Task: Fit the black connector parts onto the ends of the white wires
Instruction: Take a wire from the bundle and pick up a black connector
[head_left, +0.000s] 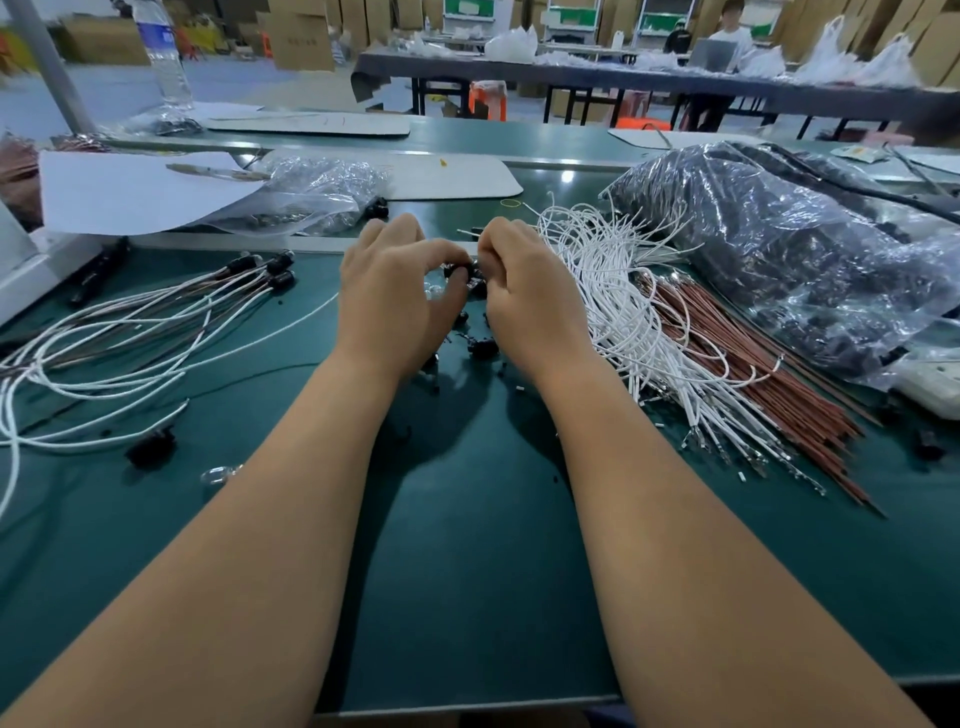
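Connector part (464, 272), black, sits pinched between both grips mid-table: left hand (400, 306) and right hand (524, 301) fingers curled onto it. White wires (618, 301) lie just right of the right hand, long axis running near-to-far, so that hand is nearer. Whether a wire is already in the grip, cannot tell.

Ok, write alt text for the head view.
Both hands, left hand and right hand, pinch a black connector part between them over a green table. Loose white wires lie right, finished wires left.

black connector part (464, 272) mostly hidden between curled fingers, finished wires (78, 364) cut off left
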